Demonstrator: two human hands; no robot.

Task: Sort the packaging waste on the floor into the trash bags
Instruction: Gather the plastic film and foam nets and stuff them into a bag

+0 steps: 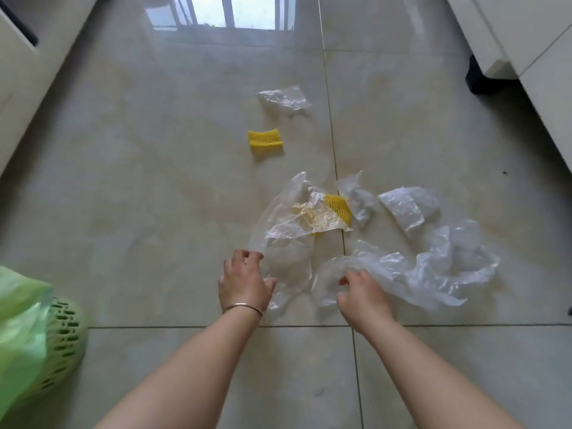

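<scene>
We are reaching both bare arms down toward a glossy tiled floor (130, 187). At the near left edge a green slotted bin (66, 332) is sitting on the tiles, lined with a pale green trash bag (21, 308) that is spilling over its rim.

Our left hand (244, 281), wearing a thin metal bangle (243, 307) at the wrist, is resting on the near end of a clear plastic bag (288, 239). Its fingers are curling loosely with the thumb spread apart; we cannot tell whether they are actually pinching the film or only touching it. Our right hand (360, 292) is lying just beside it, fingers bent onto the edge of a large crumpled clear sheet (433, 270) that is spreading away to the right; whether it is gripping the plastic is also unclear.

Beyond the hands, the clear bag is partly covering a yellow foam net (339, 205), which is poking out at its far right side. Next to that, a small crumpled white wrapper (357, 196) and another crumpled clear piece (408, 205) are lying close together. Farther off, a second yellow foam net (266, 140) is lying alone, and past it a crumpled clear wrapper (284, 99). White furniture (526, 35) is standing at the far right, with a window's reflection shining on the tiles.
</scene>
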